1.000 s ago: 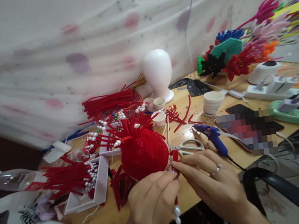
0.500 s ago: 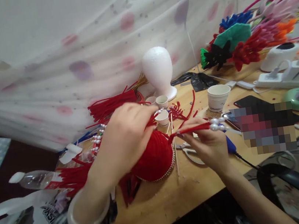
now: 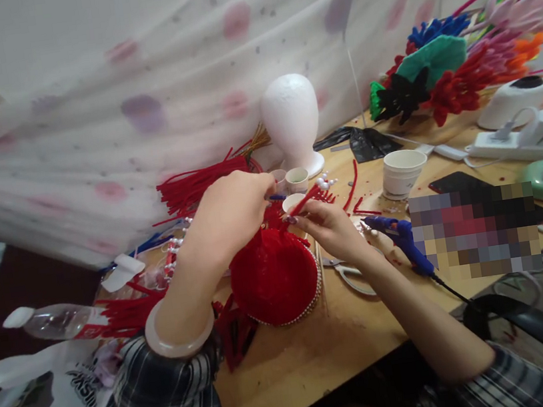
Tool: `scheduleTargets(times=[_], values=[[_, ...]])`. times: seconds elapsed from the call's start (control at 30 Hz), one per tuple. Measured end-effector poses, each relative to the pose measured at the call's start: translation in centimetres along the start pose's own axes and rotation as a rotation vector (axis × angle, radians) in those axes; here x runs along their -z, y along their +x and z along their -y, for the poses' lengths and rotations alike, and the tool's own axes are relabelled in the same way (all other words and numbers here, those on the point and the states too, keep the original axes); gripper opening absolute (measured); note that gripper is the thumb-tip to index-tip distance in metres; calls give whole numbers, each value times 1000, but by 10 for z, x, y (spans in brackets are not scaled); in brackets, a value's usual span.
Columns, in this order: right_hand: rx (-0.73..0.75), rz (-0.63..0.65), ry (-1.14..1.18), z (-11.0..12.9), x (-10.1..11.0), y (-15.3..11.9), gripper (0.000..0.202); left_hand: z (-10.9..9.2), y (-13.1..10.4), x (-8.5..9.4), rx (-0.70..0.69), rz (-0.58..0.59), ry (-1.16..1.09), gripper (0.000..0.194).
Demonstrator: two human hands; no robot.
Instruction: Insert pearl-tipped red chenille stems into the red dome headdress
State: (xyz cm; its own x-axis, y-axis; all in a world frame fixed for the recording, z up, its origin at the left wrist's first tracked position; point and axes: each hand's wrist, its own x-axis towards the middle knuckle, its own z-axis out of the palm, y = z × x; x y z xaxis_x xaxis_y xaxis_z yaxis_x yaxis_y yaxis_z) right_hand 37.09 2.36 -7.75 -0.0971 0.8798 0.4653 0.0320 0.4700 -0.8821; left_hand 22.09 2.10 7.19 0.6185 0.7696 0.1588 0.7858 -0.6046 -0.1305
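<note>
A rounded red piece (image 3: 274, 277) edged with small pearly beads lies on the wooden table between my hands. My right hand (image 3: 330, 229) is closed on a red stem (image 3: 308, 197) tipped with white pearl beads, just above the piece's back right edge. Over the back left of the piece, my left hand (image 3: 232, 212) is bent with its fingertips pinched together; the back of the hand hides most of what they hold, if anything. Red fuzzy parts stand up from the piece between the two hands.
Behind are a white foam head (image 3: 291, 116), small cups (image 3: 297, 178) and red fuzzy stems (image 3: 198, 185). To the right are a paper cup (image 3: 402, 173), scissors (image 3: 355, 278), a blue glue gun (image 3: 402, 239) and a phone (image 3: 492, 192). A plastic bottle (image 3: 60, 322) lies left.
My right hand has moved left and up with the beaded stem, which now points up and right. My left hand has shifted slightly, uncovering more of the red piece. The glue gun shows more fully.
</note>
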Motion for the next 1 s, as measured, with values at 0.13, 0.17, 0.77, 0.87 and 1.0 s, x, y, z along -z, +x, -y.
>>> scheduleTargets(times=[0.13,0.17,0.77,0.87,1.0], values=[[127,123,-131,6,-9,15,14,6,-17,3,30,-67,-94,21],[143,137,-155,7,-10,18,15,7,-19,2,27,-81,-110,21],[237,178,-341,1,-18,23,19,14,-26,0,23,-69,-136,25],[228,161,-380,2,-18,24,19,15,-26,0,17,-66,-145,26],[189,151,-357,2,-21,24,17,16,-27,-2,14,-76,-149,26]])
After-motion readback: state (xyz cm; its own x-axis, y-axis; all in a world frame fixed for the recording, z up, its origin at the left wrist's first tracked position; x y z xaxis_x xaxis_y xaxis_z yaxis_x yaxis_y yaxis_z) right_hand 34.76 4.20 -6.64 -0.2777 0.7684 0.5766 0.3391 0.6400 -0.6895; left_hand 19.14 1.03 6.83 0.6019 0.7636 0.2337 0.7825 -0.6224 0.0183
